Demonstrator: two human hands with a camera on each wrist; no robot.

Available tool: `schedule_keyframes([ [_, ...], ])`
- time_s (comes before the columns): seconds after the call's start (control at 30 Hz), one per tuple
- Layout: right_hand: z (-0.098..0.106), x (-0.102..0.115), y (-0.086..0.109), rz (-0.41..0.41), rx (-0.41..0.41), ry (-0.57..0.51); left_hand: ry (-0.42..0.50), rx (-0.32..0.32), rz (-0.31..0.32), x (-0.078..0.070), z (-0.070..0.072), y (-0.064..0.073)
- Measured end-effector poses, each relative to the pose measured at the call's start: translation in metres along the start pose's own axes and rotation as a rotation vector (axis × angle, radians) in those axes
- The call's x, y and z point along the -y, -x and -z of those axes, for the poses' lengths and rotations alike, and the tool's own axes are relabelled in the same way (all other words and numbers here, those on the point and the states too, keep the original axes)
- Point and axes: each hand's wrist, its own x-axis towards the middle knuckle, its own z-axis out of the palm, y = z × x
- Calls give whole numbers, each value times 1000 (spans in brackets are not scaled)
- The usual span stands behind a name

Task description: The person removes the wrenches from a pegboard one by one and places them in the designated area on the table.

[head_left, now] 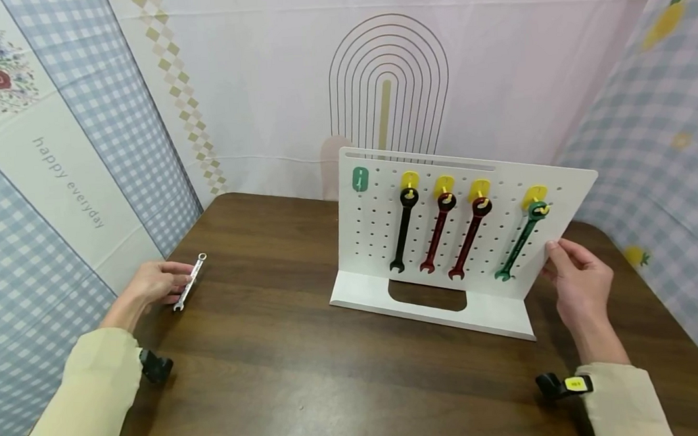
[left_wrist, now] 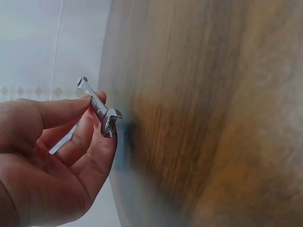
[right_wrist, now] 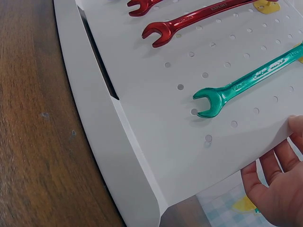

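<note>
In my left hand [head_left: 161, 282] I pinch a small silver combination wrench [left_wrist: 98, 105] between thumb and fingers, over the table's left side. Its open end points toward the left wrist camera. With my right hand [head_left: 580, 281] I grip the right edge of a white pegboard stand [head_left: 439, 239], thumb in front and fingers behind. Yellow hooks on the board carry a black wrench [head_left: 404, 231], two red wrenches, one of them the right-hand red wrench [head_left: 470, 239], and a green wrench [head_left: 522, 243]. A green hook [head_left: 360, 179] at the upper left bears no wrench.
The brown wooden table [head_left: 263, 380] carries the stand on its right half. A cutout [head_left: 427, 295] opens in the stand's base. Patterned cloth [head_left: 259, 84] hangs behind and on both sides of the table.
</note>
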Motion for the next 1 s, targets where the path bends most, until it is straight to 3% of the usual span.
schedule_keyframes([
  [0.43,0,2,1,-4,10,12,12,65,44,3,9,-7],
  [0.83,1,3,0,16,-8,62,-63,46,81,-9,8,-10],
  [1.0,2,1,1,18,1,66,-65,50,96,-6,7,-10],
])
